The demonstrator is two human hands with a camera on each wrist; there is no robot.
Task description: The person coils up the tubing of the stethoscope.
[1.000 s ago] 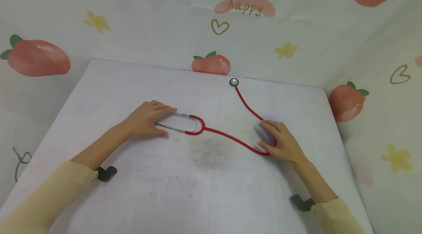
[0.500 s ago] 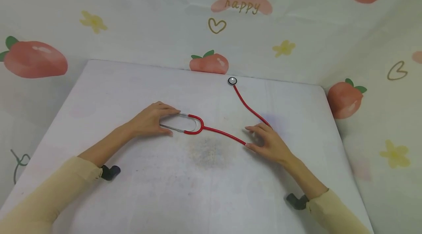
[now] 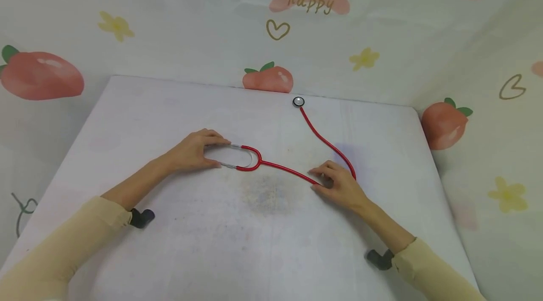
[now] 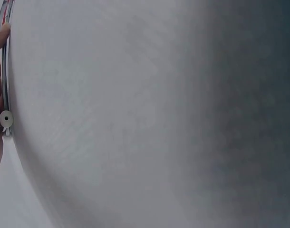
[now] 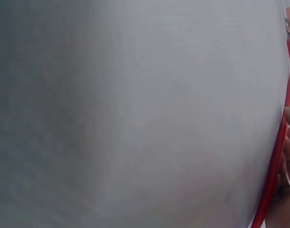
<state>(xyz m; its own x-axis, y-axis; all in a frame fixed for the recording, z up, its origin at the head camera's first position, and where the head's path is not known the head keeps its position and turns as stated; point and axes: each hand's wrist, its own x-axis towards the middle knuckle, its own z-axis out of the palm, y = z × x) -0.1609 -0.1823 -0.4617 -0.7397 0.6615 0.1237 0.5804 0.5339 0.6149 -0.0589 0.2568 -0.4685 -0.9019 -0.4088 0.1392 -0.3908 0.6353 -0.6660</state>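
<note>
A stethoscope [image 3: 292, 169] with red tubing lies across the white table, its round chestpiece [image 3: 299, 101] near the back edge. My left hand [image 3: 193, 150] grips the metal ear tubes between thumb and fingers, one tube on each side. In the left wrist view an eartip [image 4: 6, 118] shows close to the palm, and the thumb [image 4: 1, 38] lies on the metal. To the right of the Y joint, my right hand [image 3: 341, 188] holds the red tubing at the thumb tip, fingers bent above it. Part of the tubing's bend is hidden under this hand.
The white table [image 3: 220, 244] has a greyish smudge at its middle. A printed cloth [image 3: 191, 28] with peaches and flowers rises behind the table and along its sides. Dark wrist mounts [image 3: 142, 218] stick out from both sleeves.
My right hand has moved left along the tubing from its bend toward the Y joint. The left hand has shifted slightly right and its thumb has closed in on the near ear tube.
</note>
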